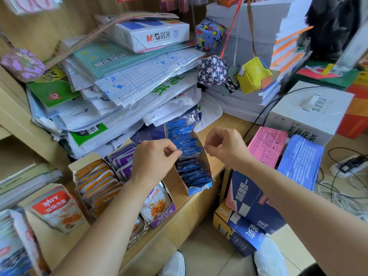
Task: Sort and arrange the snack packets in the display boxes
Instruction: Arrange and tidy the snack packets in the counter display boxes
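At lower left of centre, the orange packets point(97, 182) and the purple packets point(124, 159) beside them already stand in tidy rows, so those boxes look finished. At mid-frame the left hand point(153, 158) pinches the left edge of a blue packet point(189, 151), which sits mid-row in the blue display box point(179, 183). The right hand point(225, 146) appears to pinch its right edge. The packet is glossy, flat and slightly crumpled. Most blue packets seem filed, and only straightening looks left.
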The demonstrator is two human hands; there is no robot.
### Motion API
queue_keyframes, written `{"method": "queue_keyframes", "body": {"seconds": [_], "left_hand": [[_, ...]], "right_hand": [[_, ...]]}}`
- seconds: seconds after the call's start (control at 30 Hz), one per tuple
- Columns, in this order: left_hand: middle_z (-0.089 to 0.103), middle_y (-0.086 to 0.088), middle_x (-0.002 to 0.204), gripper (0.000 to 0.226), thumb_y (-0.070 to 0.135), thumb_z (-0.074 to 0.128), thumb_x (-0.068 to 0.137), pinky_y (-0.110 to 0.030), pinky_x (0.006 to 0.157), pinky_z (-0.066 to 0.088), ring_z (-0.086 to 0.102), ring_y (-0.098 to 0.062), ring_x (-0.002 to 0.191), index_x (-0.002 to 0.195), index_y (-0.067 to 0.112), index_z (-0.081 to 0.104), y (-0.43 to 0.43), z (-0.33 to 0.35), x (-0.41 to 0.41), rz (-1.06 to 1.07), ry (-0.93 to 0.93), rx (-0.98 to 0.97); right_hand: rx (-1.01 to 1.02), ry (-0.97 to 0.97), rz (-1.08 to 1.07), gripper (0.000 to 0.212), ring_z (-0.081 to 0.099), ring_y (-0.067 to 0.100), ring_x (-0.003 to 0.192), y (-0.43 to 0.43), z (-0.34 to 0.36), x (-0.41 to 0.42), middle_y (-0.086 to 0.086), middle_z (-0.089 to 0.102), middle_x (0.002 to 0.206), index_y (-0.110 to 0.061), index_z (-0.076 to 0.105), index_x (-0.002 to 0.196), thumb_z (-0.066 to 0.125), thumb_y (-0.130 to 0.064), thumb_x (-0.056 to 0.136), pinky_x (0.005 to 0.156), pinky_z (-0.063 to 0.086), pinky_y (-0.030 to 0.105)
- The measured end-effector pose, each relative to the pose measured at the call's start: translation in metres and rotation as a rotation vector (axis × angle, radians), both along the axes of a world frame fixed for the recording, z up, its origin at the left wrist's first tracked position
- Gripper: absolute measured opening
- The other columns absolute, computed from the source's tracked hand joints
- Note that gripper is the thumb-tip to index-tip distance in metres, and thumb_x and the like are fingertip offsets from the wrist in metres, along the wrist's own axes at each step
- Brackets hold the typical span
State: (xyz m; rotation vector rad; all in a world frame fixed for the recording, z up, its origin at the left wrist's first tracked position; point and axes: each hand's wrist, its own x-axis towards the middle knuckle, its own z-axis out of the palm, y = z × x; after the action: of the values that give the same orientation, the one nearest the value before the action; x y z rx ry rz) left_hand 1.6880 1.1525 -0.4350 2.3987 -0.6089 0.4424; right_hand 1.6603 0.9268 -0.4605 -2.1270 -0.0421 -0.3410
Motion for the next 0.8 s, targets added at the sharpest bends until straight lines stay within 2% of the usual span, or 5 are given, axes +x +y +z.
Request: {"method": "queue_keyframes", "body": {"seconds": [0.1,0.2,0.33,0.53,0.8], "left_hand": [[0.068,0.013,0.061,0.015,0.034,0.083,0.080,-0.032,0.062,0.058,0.065,-0.002,0.059,0.072,0.023,0.076,-0.002,-0.001,0.003,0.045,0.051,-0.037],[0.066,0.016,0.060,0.016,0.035,0.083,0.080,-0.033,0.062,0.058,0.064,-0.002,0.059,0.072,0.025,0.074,-0.002,-0.001,0.004,0.075,0.071,-0.053],[0.067,0.015,0.061,0.016,0.037,0.083,0.079,-0.035,0.062,0.059,0.065,-0.002,0.060,0.072,0.025,0.075,-0.002,-0.001,0.005,0.082,0.088,-0.044],[0.069,0.015,0.063,0.015,0.036,0.084,0.078,-0.034,0.063,0.060,0.066,-0.001,0.060,0.073,0.024,0.076,0.001,-0.003,0.005,0.039,0.117,-0.031],[0.069,0.016,0.063,0.015,0.037,0.085,0.076,-0.033,0.064,0.060,0.066,0.001,0.060,0.073,0.025,0.075,0.002,-0.001,0.002,0.015,0.140,-0.024]], "right_hand": [[-0.165,0.052,0.145,0.017,0.063,0.008,0.082,-0.004,-0.004,-0.007,-0.006,0.068,0.090,-0.023,0.073,0.085,0.079,-0.010,0.078,0.073,0.057,0.037],[-0.260,0.136,0.260,0.031,0.060,0.009,0.092,-0.002,-0.007,-0.008,-0.007,0.061,0.108,-0.028,0.075,0.107,0.078,-0.016,0.079,0.078,0.057,0.032],[-0.318,0.168,0.329,0.042,0.059,0.009,0.098,-0.005,-0.003,-0.004,-0.007,0.057,0.115,-0.035,0.071,0.118,0.077,-0.017,0.081,0.081,0.057,0.033],[-0.369,0.071,0.283,0.025,0.061,0.011,0.087,-0.004,-0.009,-0.004,-0.003,0.064,0.105,-0.021,0.078,0.106,0.081,-0.015,0.082,0.078,0.056,0.038],[-0.378,-0.081,0.207,0.006,0.062,0.010,0.077,0.003,-0.019,-0.002,-0.009,0.067,0.087,-0.015,0.078,0.089,0.076,-0.011,0.086,0.072,0.053,0.033]]}}
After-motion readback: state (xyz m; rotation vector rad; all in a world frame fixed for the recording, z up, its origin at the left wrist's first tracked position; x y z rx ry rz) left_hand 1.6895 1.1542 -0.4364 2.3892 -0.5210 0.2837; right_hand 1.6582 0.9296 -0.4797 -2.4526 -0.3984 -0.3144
